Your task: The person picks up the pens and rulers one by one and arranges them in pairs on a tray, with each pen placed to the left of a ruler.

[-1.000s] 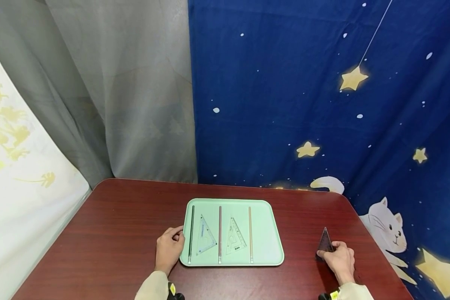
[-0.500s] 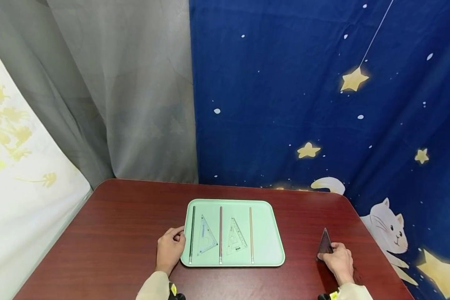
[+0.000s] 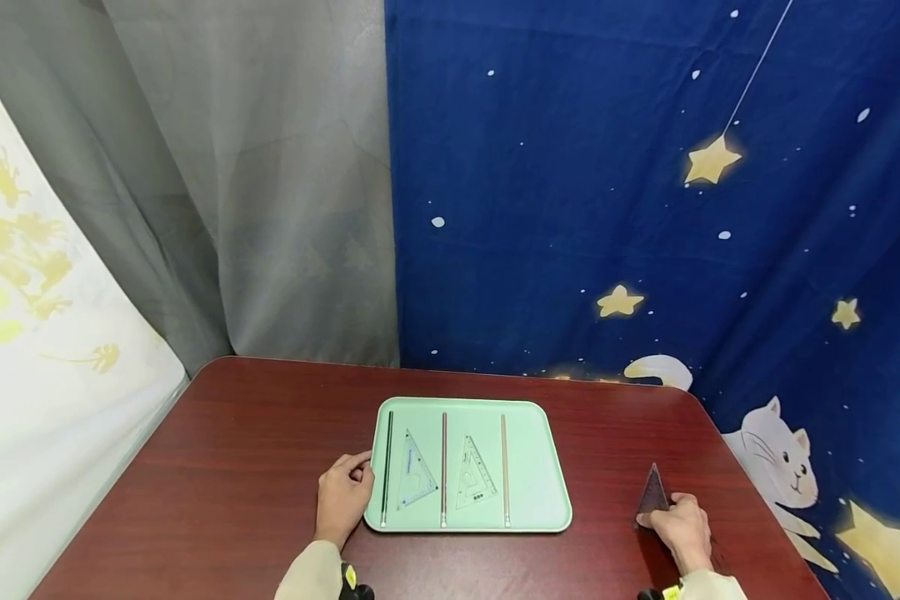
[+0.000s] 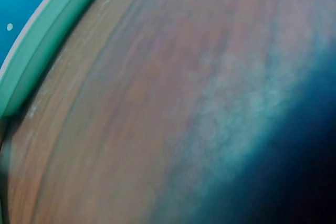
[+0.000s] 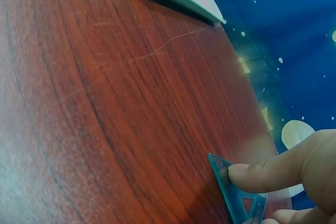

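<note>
In the head view my left hand (image 3: pixel 342 500) holds the left rim of a pale green tray (image 3: pixel 546 500). My right hand (image 3: pixel 678 525), right of the tray, pinches a dark see-through set square (image 3: pixel 652 494). Its point faces away from me, and the right wrist view shows the thumb lying over the set square (image 5: pixel 227 187). On the tray lie a black pencil (image 3: pixel 387 467), a red pencil (image 3: pixel 444 467) and a light wood-coloured pencil (image 3: pixel 505 467). Between them are a clear set square with blue print (image 3: pixel 418 483) and another clear set square (image 3: pixel 480 486).
All of this is on a dark red wooden table (image 3: pixel 270 433). Behind it hang a grey curtain (image 3: pixel 300 208) and a blue starry curtain (image 3: pixel 540 208). A white patterned cloth (image 3: pixel 45 400) drapes down at the left.
My right hand and its set square have come slightly lower and nearer to me. My left hand stays at the tray's rim. The head view has shifted a little.
</note>
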Demonstrator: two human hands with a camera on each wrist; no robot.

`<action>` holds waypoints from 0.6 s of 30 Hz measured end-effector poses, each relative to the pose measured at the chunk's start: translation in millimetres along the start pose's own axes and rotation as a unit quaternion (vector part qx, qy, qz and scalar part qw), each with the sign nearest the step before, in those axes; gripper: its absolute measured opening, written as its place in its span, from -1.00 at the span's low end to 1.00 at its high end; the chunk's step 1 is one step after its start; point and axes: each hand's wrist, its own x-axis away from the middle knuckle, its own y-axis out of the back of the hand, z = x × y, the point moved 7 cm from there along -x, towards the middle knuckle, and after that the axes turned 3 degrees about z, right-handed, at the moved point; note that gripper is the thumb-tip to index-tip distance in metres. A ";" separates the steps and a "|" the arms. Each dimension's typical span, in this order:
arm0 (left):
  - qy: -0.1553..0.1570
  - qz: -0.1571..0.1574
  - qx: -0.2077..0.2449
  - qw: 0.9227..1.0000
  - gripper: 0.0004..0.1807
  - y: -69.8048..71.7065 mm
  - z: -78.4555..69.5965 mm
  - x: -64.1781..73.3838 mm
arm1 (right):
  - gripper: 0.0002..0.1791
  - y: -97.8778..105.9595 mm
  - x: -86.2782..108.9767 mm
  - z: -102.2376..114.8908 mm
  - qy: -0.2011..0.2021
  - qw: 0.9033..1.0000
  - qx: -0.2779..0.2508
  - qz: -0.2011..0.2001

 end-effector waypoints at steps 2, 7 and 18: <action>0.005 0.004 0.000 1.000 -0.76 -0.3 0.3 0.0 | -0.16 -1.1 0.3 0.4 0.003 1.000 0.000 0.009; 0.008 0.012 -0.004 1.000 -0.76 -0.6 0.5 0.0 | -0.17 -5.6 2.7 0.2 -0.007 1.000 -0.013 0.026; 0.006 0.007 -0.004 1.000 -0.76 -1.3 1.3 0.0 | -0.24 -12.6 4.4 4.7 -0.007 0.996 -0.047 0.075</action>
